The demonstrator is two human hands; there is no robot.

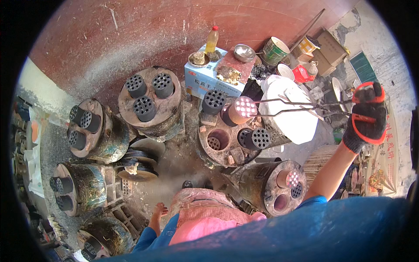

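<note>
**Glowing briquette lifted on long tongs over a three-hole stove**

A cylindrical honeycomb coal briquette [241, 109], its flat face glowing pink-white through a grid of round holes, hangs gripped at the tip of long thin metal tongs [301, 108]. It sits just above the far rim of a round, rust-brown stove [231, 139] near the middle of the scene. The right hand [365, 117], in a black knitted glove with red-orange bands, is closed tight around the tong handles at the right edge; the bare forearm runs down to a blue sleeve. The left hand [159, 211] is bare, low and near the body, fingers loosely spread, holding nothing.

That stove top is crusty and ash-flecked, with three round wells: one stands empty, and two black, unlit briquettes rise beside the glowing one, one far-left and one right. Just near and right stands a second stove [279, 187], a dark metal drum with three holes, one of them holding a glowing briquette.

To the left are more drum stoves of the same rough, blackened kind: one far-centre [150, 100] carrying three black briquettes, one further left [89, 129] with three, one lower left [72, 190] with at least two, and one at the near-left edge, partly hidden.

Behind the main stove a light-blue cardboard box [209, 76] carries a yellow plastic bottle [212, 40] and a small dish. A round metal bowl [243, 53] and a green-striped tin [275, 50] lie beyond it. A white sack [292, 109] lies right of the stove, under the tongs. The far ground is dusty red-brown.
</note>
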